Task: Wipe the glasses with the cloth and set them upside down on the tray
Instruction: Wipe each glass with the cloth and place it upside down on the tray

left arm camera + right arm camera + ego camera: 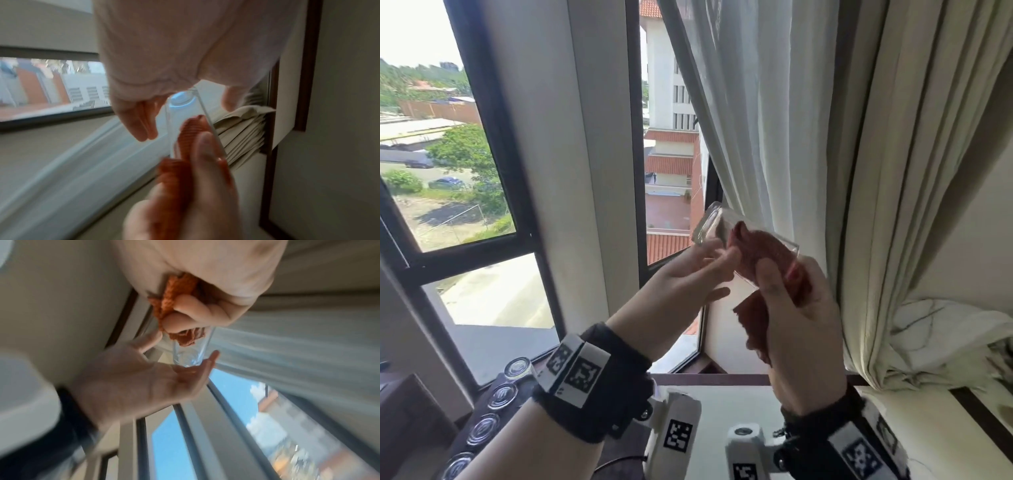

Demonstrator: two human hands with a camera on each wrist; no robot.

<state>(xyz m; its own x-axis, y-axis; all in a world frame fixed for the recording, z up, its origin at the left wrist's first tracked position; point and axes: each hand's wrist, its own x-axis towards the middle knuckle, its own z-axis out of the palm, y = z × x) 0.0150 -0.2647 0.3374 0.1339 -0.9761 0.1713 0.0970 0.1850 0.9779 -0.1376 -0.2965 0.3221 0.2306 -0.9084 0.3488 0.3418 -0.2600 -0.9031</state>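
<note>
Left hand (690, 274) loosely open against glass (717, 224) base; right hand (796, 308) seemingly clenched around cloth (767, 255) inside it.

A clear, straight-sided glass (726, 236) lies tilted between the hands, thick base toward the left fingers, mouth toward the right palm. A rust-red cloth (763, 253) is stuffed into its mouth, with its loose end hanging out below the right thumb.

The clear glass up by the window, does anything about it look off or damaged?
Nothing stands out. The clear tumbler glass looks intact, tilted on its side between both hands, with the rust-red cloth stuffed inside.
</note>
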